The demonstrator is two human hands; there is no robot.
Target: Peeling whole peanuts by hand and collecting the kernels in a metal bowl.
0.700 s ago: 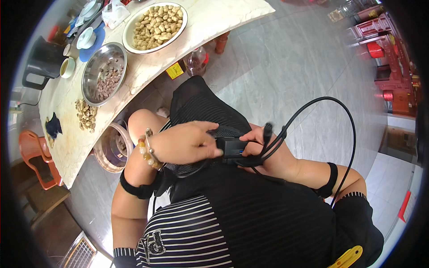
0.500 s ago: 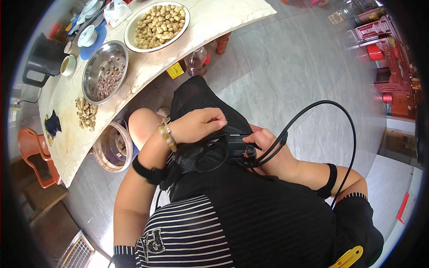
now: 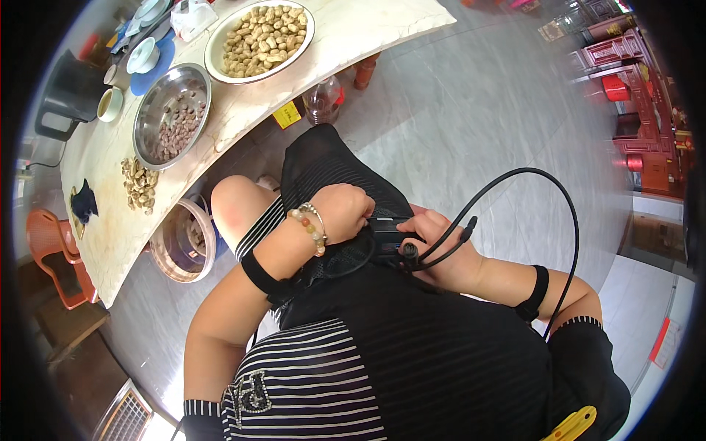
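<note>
Two bare hands meet over the sitter's lap, where a small black box (image 3: pixel 384 231) rests on the dark mesh cloth (image 3: pixel 323 158), well away from the tabletop. From where I stand, the right hand (image 3: pixel 446 248) has the box's right end pinched between thumb and fingers. The left hand (image 3: pixel 340 212) is curled in on itself at the opposite end, knuckles up; I can't tell whether its fingertips grip anything.

A black cable (image 3: pixel 507 173) springs out in a wide loop past the right wrist, over the gray floor tiles (image 3: pixel 500 117) that stretch off to that side. One round plug (image 3: pixel 409 251) sits right by the box's near edge, below the right thumb.

On the left, the marble-patterned table (image 3: pixel 353 37) runs its near edge slantwise past the knee, leaving a gap between its rim and the left hand. A white basin (image 3: pixel 212 60) of peanuts and a steel bowl (image 3: pixel 149 121) of shelled kernels stand close to that edge, with a heap of peanut shells (image 3: pixel 140 185) just beside the bowl. Below the edge, a pale bucket (image 3: pixel 166 242) stands next to the left knee.
</note>
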